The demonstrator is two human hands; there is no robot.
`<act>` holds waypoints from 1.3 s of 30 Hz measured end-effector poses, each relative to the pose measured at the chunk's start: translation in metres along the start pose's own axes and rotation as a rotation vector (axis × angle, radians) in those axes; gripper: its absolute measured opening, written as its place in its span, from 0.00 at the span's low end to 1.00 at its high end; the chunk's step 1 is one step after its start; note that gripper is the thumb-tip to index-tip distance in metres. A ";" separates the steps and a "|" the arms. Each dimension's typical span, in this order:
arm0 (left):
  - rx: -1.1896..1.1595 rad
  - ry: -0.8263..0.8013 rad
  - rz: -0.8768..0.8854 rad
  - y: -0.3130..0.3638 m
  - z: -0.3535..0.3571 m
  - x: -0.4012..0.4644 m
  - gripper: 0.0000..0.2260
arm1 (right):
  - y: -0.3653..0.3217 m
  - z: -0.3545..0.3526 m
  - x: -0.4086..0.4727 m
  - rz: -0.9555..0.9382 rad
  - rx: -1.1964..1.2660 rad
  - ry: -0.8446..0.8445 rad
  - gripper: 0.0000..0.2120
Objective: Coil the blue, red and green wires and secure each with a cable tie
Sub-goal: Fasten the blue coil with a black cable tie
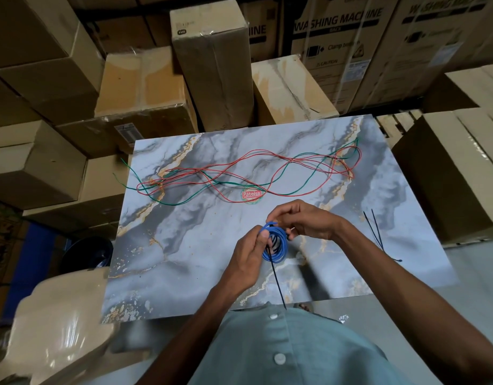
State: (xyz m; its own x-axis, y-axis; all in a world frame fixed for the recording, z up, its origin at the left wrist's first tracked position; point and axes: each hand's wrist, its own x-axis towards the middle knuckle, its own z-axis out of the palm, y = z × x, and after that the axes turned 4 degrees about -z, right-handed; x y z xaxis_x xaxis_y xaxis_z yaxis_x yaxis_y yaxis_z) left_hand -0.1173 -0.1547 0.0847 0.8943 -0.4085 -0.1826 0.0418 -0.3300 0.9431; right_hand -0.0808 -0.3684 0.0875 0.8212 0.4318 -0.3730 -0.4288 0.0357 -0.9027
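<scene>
Blue wire (275, 243) is wound into a small round coil and is held up just above the marble board (184, 245), near the person's body. The left hand (249, 257) pinches the left side of the coil between thumb and fingers. The right hand (306, 220) is on the other side, at the top right of the coil, with its fingers curled in around the top of the coil and what looks like the head end of a black cable tie (277, 276).

That tie goes through the middle of the coil. Its long tail hangs straight down from the ring and points back toward the person's shirt (281, 351). So the long line of the tie runs from the hands toward the body, and the free tail is below both hands. The left hand is the closer one to the tail. I think the next job is to bring that tail up and push it through the head of the tie, then pull it tight.

Red wire (239, 168) and green wire (184, 200) lie loose and tangled together across the far part of the board, well apart from the hands. Two spare cable ties (374, 232) lie on the board to the right, near the right arm.
</scene>
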 end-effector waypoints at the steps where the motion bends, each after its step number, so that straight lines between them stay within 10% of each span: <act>1: 0.002 0.008 -0.004 0.001 0.000 0.000 0.21 | -0.001 0.002 0.000 -0.015 -0.038 0.008 0.11; 14: 0.019 -0.068 0.003 0.005 0.002 -0.004 0.14 | -0.010 0.008 -0.006 0.093 0.151 0.022 0.16; 39: 0.083 -0.136 -0.055 -0.008 -0.001 -0.007 0.20 | -0.021 0.030 -0.003 -0.110 -0.557 0.122 0.06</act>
State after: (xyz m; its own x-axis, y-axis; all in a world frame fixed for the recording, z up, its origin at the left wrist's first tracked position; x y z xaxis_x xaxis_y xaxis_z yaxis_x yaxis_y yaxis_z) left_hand -0.1232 -0.1487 0.0781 0.8231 -0.4969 -0.2747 0.0475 -0.4219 0.9054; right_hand -0.0856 -0.3432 0.1144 0.9014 0.3445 -0.2625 -0.1023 -0.4196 -0.9019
